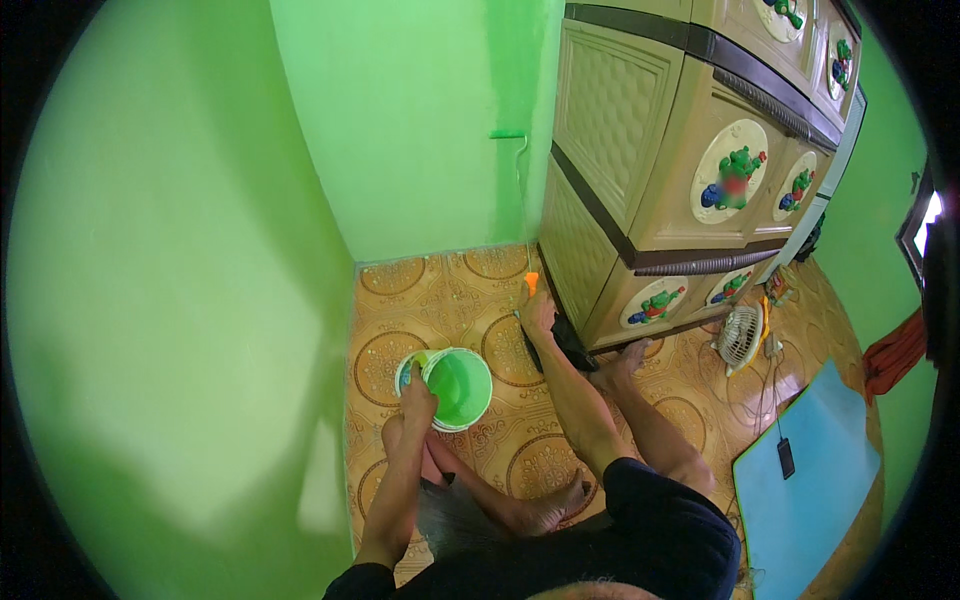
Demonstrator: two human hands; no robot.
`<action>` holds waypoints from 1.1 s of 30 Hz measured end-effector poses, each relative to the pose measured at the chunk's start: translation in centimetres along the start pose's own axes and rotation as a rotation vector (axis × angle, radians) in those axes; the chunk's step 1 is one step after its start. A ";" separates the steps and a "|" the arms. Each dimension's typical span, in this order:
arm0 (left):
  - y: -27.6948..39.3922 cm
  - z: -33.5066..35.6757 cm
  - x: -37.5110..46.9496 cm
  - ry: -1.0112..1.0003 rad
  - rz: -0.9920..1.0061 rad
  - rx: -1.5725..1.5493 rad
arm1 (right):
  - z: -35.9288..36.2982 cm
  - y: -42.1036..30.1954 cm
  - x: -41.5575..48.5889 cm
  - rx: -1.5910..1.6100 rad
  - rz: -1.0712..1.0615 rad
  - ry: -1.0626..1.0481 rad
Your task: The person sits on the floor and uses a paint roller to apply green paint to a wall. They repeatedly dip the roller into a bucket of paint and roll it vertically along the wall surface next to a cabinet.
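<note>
My right hand (537,311) grips the orange handle (532,280) of a paint roller. The long thin wire frame (523,191) of the roller runs up to its green sleeve (508,135), which lies against the far wall. Around the sleeve, a darker green strip of paint (514,82) stands out from the paler wall (405,127). My left hand (418,399) holds the left rim of a white plastic bucket (480,416) with green paint (448,386) inside. Part of another light rim or label shows behind that hand; its full shape is hidden.
A beige plastic cabinet (611,112) with frog reliefs stands right of the painted strip. A black plastic bag (570,349) lies at its base. Farther right are a small fan (741,337), loose cables, and a blue mat (806,495) with a phone (785,458). Pale specks dot the patterned floor (450,289).
</note>
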State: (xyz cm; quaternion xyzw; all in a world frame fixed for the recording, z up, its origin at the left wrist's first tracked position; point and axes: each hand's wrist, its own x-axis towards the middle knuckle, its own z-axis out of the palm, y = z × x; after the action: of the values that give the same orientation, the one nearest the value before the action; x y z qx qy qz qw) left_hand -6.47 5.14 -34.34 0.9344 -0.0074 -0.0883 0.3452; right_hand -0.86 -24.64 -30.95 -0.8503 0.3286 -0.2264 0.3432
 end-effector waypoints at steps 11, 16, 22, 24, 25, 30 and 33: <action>-3.5 0.2 1.7 0.115 0.139 -0.113 | -4.3 -5.2 4.9 0.326 -0.270 0.170; -2.4 1.5 1.9 0.033 0.097 -0.116 | -2.9 0.3 7.2 0.118 -0.265 0.195; -3.3 0.4 1.9 0.084 0.149 -0.021 | -5.9 1.2 -3.1 0.221 -0.071 -0.037; -5.3 1.3 4.1 0.149 0.281 -0.080 | -7.3 3.6 -8.2 0.260 -0.117 -0.026; -6.0 1.9 4.8 0.174 0.333 -0.114 | -8.2 5.3 -10.9 0.273 -0.178 -0.030; -5.9 -0.1 6.5 0.047 0.188 -0.022 | -17.9 9.7 -26.4 0.325 0.258 -0.327; -4.5 -2.0 6.8 -0.042 0.144 0.099 | -24.2 9.1 -32.1 0.291 0.444 -0.376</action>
State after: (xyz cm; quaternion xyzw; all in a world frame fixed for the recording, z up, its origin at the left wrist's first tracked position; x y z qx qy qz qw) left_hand 0.37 9.35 -36.85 0.9452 -0.0861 -0.0824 0.3039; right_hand -41.16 -17.26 -26.71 -0.7270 0.4009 -0.0296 0.5566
